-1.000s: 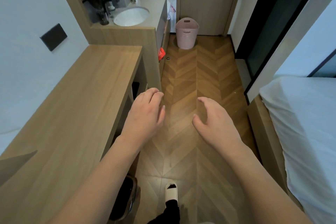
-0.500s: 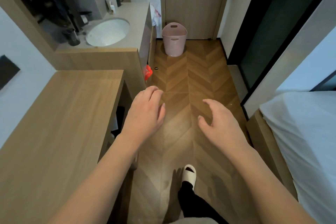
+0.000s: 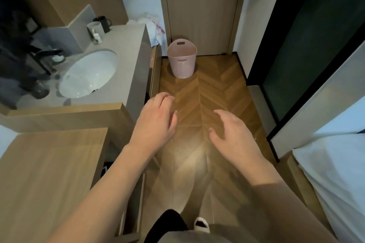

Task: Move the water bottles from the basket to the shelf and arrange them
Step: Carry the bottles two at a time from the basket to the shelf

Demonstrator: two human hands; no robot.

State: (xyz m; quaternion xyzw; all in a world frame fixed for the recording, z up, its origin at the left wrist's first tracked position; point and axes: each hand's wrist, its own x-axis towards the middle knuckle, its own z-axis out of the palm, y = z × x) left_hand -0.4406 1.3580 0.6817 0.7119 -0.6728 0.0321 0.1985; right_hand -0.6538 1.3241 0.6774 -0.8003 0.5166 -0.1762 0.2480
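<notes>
A white sink [image 3: 87, 74] sat in the grey tabletop [image 3: 126, 69]; two mugs [image 3: 98, 27] stood behind it; a white bed [image 3: 335, 173] lay right.

The room is dim, the light soft and coming from above and behind. A pale sheen lies on the wooden floor [image 3: 189, 156] between the forearms, fading toward the far door [image 3: 201, 6]. The white bed [image 3: 335, 173] at the right catches a cool bluish light. The right forearm carries a hard-edged shadow across it near the elbow. The far left corner by the sink [image 3: 88, 74] is dark and smeared; the black tap [image 3: 45, 59] and whatever stands around it are too blurred to read. Both hands, left [image 3: 156, 122] and right [image 3: 231, 134], look slightly soft. The wide lens bends the door frame and the dark panel [image 3: 316, 35] at the right outward.
</notes>
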